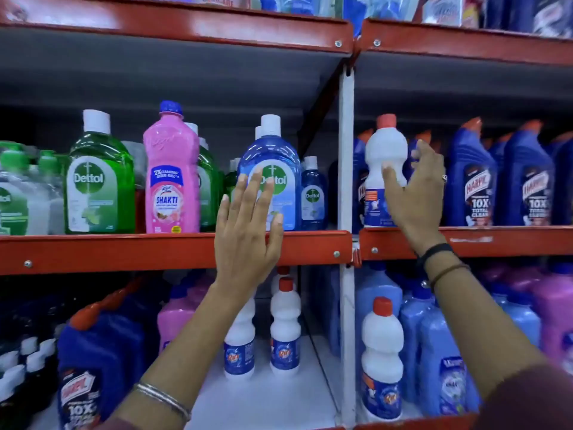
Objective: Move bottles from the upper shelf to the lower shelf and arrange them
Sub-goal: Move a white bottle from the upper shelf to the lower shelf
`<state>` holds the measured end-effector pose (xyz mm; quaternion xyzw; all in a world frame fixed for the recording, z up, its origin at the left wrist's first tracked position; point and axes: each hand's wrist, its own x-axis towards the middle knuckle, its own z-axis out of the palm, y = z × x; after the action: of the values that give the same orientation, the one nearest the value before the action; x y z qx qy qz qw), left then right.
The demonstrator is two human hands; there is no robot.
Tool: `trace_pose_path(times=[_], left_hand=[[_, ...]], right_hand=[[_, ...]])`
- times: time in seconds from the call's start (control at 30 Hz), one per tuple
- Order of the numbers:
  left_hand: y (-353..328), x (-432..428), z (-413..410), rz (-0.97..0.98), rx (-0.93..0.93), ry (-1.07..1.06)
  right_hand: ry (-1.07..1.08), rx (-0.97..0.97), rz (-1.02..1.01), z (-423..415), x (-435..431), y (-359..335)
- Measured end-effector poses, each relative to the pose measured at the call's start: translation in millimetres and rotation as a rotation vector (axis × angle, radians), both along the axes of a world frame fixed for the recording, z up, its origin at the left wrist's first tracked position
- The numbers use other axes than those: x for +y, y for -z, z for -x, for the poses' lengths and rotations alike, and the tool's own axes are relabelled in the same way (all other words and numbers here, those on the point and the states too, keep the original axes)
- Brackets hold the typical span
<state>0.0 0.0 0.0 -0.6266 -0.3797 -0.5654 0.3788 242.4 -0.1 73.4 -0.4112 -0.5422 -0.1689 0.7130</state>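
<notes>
A white bottle with a red cap (384,156) stands at the left end of the upper shelf's right bay (496,240). My right hand (415,193) is cupped around it; the thumb touches its front and the fingers are spread behind it with a small gap. My left hand (245,225) is raised flat with fingers apart, in front of a blue Dettol bottle (279,156) and the red shelf edge (124,249), and holds nothing. On the lower shelf (263,398) stand two matching white bottles (285,333), and a third (383,349) stands in the right bay.
Green Dettol bottles (99,178) and a pink Shakti bottle (172,181) fill the upper left bay. Blue Harpic bottles (471,181) crowd behind the white one. A white upright post (346,181) divides the bays. Light blue (434,352), pink (170,321) and Harpic (93,361) bottles stand below.
</notes>
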Motion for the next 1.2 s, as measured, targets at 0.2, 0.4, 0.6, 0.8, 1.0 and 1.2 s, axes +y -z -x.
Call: trace_pose_path(times=[0.2,0.4,0.6,0.8,1.0,1.2], left_hand=[[5.0,15.9,1.4,0.010,0.040,-0.231],[4.9,19.2,1.8,-0.001,0.039,-0.263],[5.3,17.9,3.2,-0.005,0.060,-0.277],[6.7,17.3,7.3,0.011,0.107,-0.249],[6.4,14.1,8.6,0.011,0.107,-0.213],[7.2,9.7,18.4,0.026,0.152,-0.234]], right_hand=[[-0.056,-0.007,0.294,-6.2,21.0,-14.8],[-0.032,0.082,0.252,-6.0,18.6,-15.1],[-0.088,0.262,-0.010,-3.3,-9.3,-6.7],[-0.241,0.326,-0.138,-1.3,-57.6,-9.1],[-0.540,0.342,0.007,9.0,-84.6,24.8],[-0.617,0.318,0.165,43.5,-86.0,91.3]])
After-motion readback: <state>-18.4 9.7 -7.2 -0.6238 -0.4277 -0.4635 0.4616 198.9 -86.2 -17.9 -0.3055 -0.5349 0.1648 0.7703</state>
